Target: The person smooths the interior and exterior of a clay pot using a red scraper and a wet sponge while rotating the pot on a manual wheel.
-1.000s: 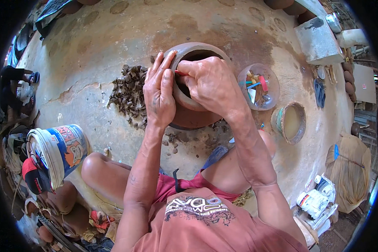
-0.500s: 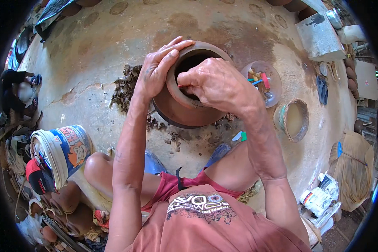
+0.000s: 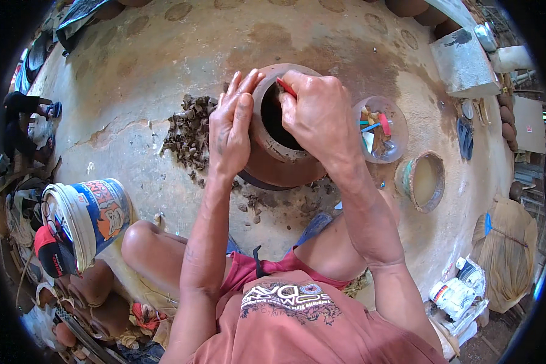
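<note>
Resting on the floor (image 3: 151, 79) at 12 o'clock, clay pot (image 3: 285, 174) has L grip (image 3: 229, 126) flat against it, slightly spread, at 9 o'clock; R grip (image 3: 318, 112) pinches red tool (image 3: 287, 88) at rim's (image 3: 257, 131) 12. Risk: pressing too hard w/o L support prob. gouges rim.

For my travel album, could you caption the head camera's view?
Left fingers against a brown pot, right fingers pinching a red tool at its mouth, dark scraps heaped to its left.
</note>
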The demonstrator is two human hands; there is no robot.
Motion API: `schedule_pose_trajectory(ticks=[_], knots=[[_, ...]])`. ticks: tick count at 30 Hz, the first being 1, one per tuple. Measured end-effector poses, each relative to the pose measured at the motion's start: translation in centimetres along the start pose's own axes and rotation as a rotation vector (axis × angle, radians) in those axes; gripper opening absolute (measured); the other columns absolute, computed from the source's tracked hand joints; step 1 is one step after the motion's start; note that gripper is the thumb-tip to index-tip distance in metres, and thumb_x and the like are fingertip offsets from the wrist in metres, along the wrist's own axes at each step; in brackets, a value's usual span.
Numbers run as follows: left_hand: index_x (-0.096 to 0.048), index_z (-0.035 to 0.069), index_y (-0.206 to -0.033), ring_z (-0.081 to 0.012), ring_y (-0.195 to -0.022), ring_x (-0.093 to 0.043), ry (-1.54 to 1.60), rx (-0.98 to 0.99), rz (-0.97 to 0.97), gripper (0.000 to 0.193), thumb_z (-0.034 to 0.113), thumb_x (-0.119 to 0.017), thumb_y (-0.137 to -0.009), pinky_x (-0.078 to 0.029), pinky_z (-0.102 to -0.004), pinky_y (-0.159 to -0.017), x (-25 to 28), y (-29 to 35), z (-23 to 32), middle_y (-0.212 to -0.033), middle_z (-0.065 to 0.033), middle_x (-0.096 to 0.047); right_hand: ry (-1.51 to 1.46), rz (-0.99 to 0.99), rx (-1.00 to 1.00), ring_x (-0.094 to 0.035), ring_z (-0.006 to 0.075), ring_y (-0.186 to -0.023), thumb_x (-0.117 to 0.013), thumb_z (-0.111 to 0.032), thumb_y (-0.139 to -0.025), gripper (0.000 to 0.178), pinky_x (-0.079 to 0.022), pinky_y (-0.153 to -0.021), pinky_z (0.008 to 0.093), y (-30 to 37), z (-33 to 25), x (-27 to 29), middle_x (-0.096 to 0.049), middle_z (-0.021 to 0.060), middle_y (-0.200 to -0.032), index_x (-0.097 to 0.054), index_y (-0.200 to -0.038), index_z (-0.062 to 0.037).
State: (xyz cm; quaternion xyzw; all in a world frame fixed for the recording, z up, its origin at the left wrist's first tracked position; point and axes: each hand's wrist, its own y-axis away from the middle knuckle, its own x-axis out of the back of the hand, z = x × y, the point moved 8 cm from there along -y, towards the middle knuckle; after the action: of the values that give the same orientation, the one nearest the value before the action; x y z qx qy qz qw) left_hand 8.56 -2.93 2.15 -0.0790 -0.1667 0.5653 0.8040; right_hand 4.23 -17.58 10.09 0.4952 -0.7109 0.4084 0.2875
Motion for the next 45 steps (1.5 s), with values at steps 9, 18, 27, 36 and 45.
schedule_pose_trajectory(ticks=[9,18,27,36,45], knots=[[-0.07,0.006,-0.139,-0.0366,-0.149,-0.049,-0.032,-0.01,-0.034,0.044,0.033,-0.046,-0.113,-0.037,-0.0476,-0.122,-0.4,-1.1,0.2,-0.145,-0.0117,-0.069,-0.073,-0.083,0.105,-0.072,0.0428,-0.081,-0.066,-0.008,-0.089,0.01,-0.057,-0.075,0.0521,0.7,-1.7,-1.1,-0.071,0.0243,-0.083,-0.072,-0.089,-0.0001],[-0.073,0.006,-0.134,-0.0359,-0.144,-0.056,0.029,-0.034,-0.14,0.045,0.034,-0.047,-0.112,-0.038,-0.0469,-0.121,-0.8,-2.9,-0.1,-0.14,-0.0141,-0.072,-0.075,-0.236,0.294,-0.073,0.0406,-0.084,-0.067,-0.002,-0.084,0.01,-0.057,-0.079,0.0502,1.1,-2.2,-1.8,-0.073,0.0216,-0.084,-0.074,-0.091,-0.0006],[-0.07,0.002,-0.138,-0.0305,-0.145,-0.055,0.06,-0.024,-0.191,0.05,0.037,-0.043,-0.114,-0.034,-0.045,-0.125,-0.7,-4.4,-1.1,-0.138,-0.0178,-0.071,-0.131,-0.381,0.275,-0.073,0.04,-0.087,-0.07,-0.007,-0.085,0.014,-0.058,-0.08,0.0482,1.4,-1.4,-0.2,-0.074,0.0216,-0.089,-0.077,-0.096,-0.0018],[-0.059,0.003,-0.152,-0.0393,-0.158,-0.035,0.012,0.095,0.173,0.058,0.043,-0.039,-0.116,-0.02,-0.0512,-0.129,0.8,3.1,-0.2,-0.153,-0.0174,-0.061,0.02,-0.127,0.131,-0.076,0.0381,-0.087,-0.067,-0.011,-0.088,0.016,-0.061,-0.081,0.0487,0.3,-1.2,-1.6,-0.076,0.0219,-0.089,-0.078,-0.096,-0.0033],[-0.062,0.007,-0.15,-0.0394,-0.154,-0.041,-0.14,0.045,0.171,0.048,0.033,-0.044,-0.113,-0.028,-0.0502,-0.126,-0.1,2.7,0.4,-0.153,-0.0159,-0.061,-0.082,-0.269,0.229,-0.071,0.042,-0.085,-0.065,-0.003,-0.085,0.016,-0.057,-0.08,0.0512,0.9,-2.2,-1.9,-0.072,0.0213,-0.085,-0.075,-0.098,-0.002]])
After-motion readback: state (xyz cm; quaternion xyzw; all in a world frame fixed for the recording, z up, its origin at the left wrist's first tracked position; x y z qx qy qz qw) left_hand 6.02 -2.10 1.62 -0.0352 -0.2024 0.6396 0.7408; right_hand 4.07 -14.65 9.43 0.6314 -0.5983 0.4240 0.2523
